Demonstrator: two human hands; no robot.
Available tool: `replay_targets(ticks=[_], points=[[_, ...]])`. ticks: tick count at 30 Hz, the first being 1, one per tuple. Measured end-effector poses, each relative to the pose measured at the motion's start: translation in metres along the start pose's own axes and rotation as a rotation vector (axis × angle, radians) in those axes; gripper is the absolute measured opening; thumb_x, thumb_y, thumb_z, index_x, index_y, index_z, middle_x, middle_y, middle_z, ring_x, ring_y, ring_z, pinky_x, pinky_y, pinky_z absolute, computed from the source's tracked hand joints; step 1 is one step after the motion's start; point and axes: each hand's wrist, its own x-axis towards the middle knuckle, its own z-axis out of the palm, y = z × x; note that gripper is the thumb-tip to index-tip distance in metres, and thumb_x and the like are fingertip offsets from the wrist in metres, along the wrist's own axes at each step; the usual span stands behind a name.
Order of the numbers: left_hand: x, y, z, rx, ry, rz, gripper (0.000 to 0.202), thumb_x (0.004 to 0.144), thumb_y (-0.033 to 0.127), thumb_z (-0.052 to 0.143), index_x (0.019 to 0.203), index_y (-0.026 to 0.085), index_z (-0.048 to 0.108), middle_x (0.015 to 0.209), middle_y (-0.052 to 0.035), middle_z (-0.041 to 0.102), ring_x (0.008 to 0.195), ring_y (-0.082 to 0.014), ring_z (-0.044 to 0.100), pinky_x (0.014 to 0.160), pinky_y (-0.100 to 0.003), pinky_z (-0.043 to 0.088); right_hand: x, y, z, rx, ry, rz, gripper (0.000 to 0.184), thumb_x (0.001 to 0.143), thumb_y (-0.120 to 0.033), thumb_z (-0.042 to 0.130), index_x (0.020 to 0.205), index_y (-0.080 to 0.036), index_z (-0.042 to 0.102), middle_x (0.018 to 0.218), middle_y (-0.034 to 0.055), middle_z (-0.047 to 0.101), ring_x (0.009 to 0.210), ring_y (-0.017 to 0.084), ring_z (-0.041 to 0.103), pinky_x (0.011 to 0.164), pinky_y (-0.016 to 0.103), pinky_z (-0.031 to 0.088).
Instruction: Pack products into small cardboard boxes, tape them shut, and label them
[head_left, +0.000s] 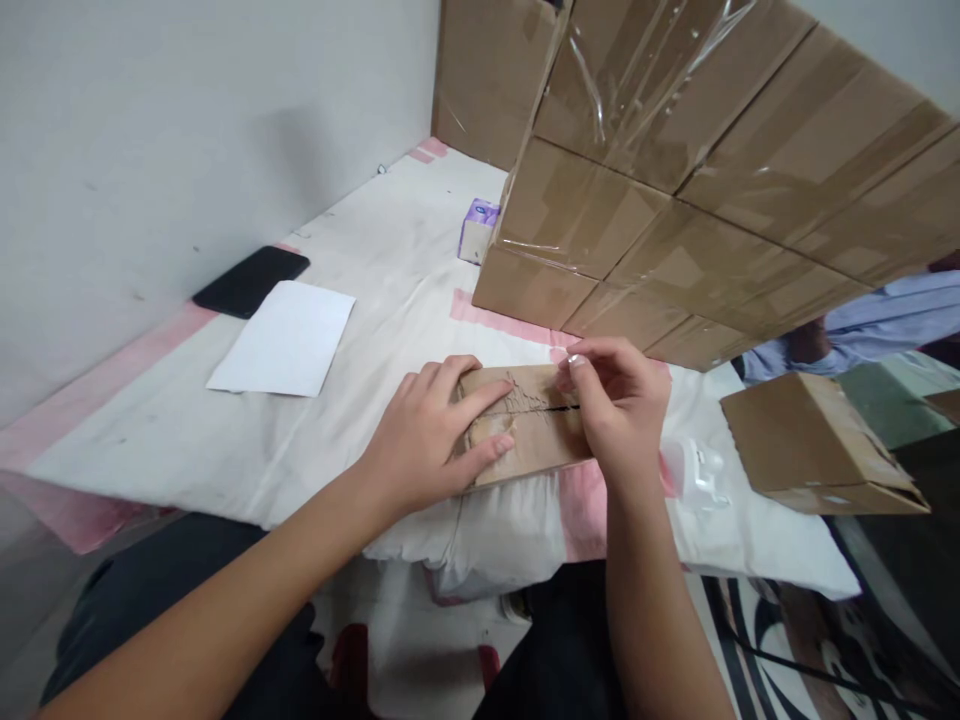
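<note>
A small flat cardboard box (536,445) lies on the cloth-covered table in front of me, with a dark slit along its top seam and torn, wrinkled marks beside it. My left hand (439,425) grips the left end of the box, its thumb and index finger stretched over the top. At the right end, my right hand (619,400) has thumb and fingertips pinched together just above the seam. Something small and see-through, perhaps clear tape, shows by those fingertips, but I cannot make it out. The right hand partly hides that end of the box.
Wrapped, stacked cartons (637,220) rise behind the box. A purple tissue pack (478,230) stands beside them. Left are white paper (285,338) and a black flat object (251,280). Right are a clear plastic piece (697,472), an open carton (795,435) and another person's sleeve (892,320).
</note>
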Motion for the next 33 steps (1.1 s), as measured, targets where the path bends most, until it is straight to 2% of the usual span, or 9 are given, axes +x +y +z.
replay_targets(ticks=[6,10,15,26,33], points=[[-0.001,0.001,0.002,-0.002,0.017,-0.011,0.059,0.100,0.063,0.038,0.140,0.026,0.061,0.138,-0.0134,0.051,0.118,-0.0330,0.052,0.101,-0.055,0.045,-0.031,0.009,-0.009,-0.260,0.027,-0.308,0.016,0.087,-0.012,0.063,0.096,-0.024,0.069,0.085,0.0036,0.073,0.074,0.021,0.071,0.068,0.035,0.058],[-0.001,0.001,0.003,-0.016,0.037,-0.006,0.059,0.100,0.062,0.038,0.138,0.024,0.063,0.137,-0.0137,0.051,0.118,-0.0324,0.053,0.103,-0.054,0.045,-0.050,0.021,-0.010,-0.223,0.038,-0.531,0.032,0.082,-0.003,0.062,0.106,-0.025,0.069,0.091,0.0065,0.077,0.084,0.025,0.076,0.072,0.039,0.063],[-0.001,-0.001,0.004,-0.028,0.039,0.002,0.057,0.101,0.058,0.037,0.137,0.022,0.063,0.137,-0.0144,0.051,0.120,-0.0324,0.052,0.105,-0.055,0.043,-0.058,0.027,-0.010,-0.104,0.030,-0.530,0.037,0.081,-0.002,0.061,0.110,-0.024,0.069,0.092,0.0070,0.078,0.090,0.027,0.078,0.077,0.044,0.066],[0.000,-0.001,0.002,-0.021,0.032,0.025,0.058,0.103,0.057,0.036,0.137,0.018,0.062,0.137,-0.0167,0.049,0.122,-0.0333,0.052,0.105,-0.056,0.045,-0.057,0.029,-0.016,-0.152,-0.046,-0.571,0.035,0.080,-0.004,0.061,0.107,-0.025,0.066,0.088,0.0045,0.077,0.092,0.027,0.078,0.077,0.044,0.065],[-0.002,-0.001,0.002,-0.006,0.027,0.018,0.056,0.103,0.055,0.036,0.138,0.020,0.062,0.137,-0.0155,0.050,0.122,-0.0326,0.052,0.106,-0.055,0.044,-0.065,0.031,-0.030,-0.234,-0.165,-0.633,0.035,0.073,-0.005,0.065,0.104,-0.021,0.067,0.104,0.0106,0.079,0.105,0.031,0.076,0.090,0.051,0.060]])
